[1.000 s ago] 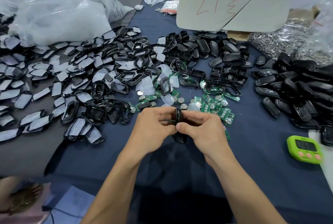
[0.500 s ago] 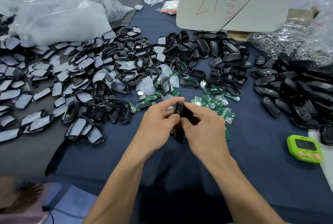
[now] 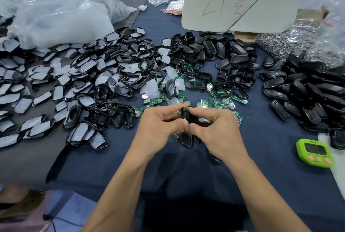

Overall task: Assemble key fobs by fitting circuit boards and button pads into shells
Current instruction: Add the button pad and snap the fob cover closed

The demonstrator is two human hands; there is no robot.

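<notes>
A dark blue cloth covers the surface (image 3: 261, 166), which is crowded with parts. Glossy black shells (image 3: 308, 97) are heaped at right, and film-backed black frames (image 3: 84, 89) are spread at left. Flat green circuit boards (image 3: 220, 103) lie scattered just beyond the hands. A lime-green timer (image 3: 314, 155) sits near the right edge, and crinkled clear bags (image 3: 56, 18) lie far left. At centre, the left hand (image 3: 158, 129) and right hand (image 3: 218, 134) both close their grip on one slim black fob shell (image 3: 185, 114), pinched edge-up above the cloth.

One wide-angle camera on the person's head looks forward and down along both forearms; the left hand (image 3: 158, 129) and right hand (image 3: 220, 134) meet close below it at centre frame; the surface (image 3: 261, 157) runs away to a white board (image 3: 242, 2).
</notes>
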